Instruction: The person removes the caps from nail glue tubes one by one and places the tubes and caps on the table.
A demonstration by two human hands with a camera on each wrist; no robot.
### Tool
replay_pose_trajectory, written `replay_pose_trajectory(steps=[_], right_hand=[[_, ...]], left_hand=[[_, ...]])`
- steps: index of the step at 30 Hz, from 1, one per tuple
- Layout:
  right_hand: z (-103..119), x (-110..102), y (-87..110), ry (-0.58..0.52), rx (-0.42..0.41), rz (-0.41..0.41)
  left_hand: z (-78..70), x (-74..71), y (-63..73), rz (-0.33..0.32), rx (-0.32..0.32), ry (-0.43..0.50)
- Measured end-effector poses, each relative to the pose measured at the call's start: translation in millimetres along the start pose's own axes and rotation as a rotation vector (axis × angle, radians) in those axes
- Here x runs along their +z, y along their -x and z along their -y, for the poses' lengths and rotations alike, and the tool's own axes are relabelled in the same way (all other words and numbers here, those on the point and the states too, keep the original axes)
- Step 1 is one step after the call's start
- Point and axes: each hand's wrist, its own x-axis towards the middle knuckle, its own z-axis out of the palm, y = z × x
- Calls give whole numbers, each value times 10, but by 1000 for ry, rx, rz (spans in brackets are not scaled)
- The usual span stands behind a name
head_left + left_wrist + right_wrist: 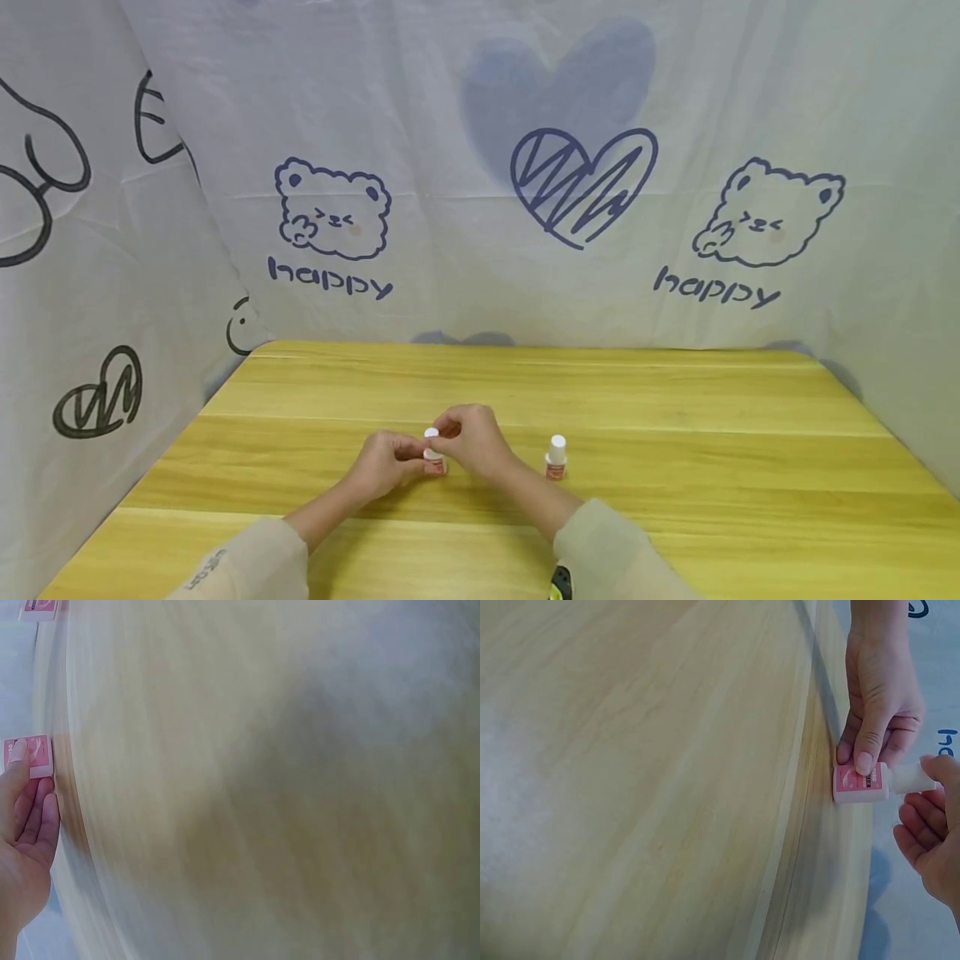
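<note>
A small white bottle with a pink-red label stands upright on the table, between both hands. My left hand pinches its body from the left, thumb across the pink label in the right wrist view. From the other side my right hand holds the white cap between thumb and fingers. Whether the cap is loose on the neck I cannot tell. A second, similar bottle stands upright to the right, white cap on top, touched by neither hand. The left wrist view catches only part of this bottle.
The yellow wood-grain table reaches away to a white cloth backdrop with bear and heart drawings. More cloth hangs along the left side. A dark watch-like object shows by the right sleeve.
</note>
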Motion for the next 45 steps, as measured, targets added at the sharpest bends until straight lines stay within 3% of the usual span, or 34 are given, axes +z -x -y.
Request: replay_pose_trajectory(steps=[13, 28, 45], right_hand=[[-21, -12, -14, -13, -32, 47], [-19, 30, -16, -1, -45, 12], [16, -8, -17, 40, -57, 88]], left_hand=[[-29, -14, -4, 25, 12, 47], [-27, -13, 1, 5, 10, 8], [4, 5, 3, 12, 24, 27]])
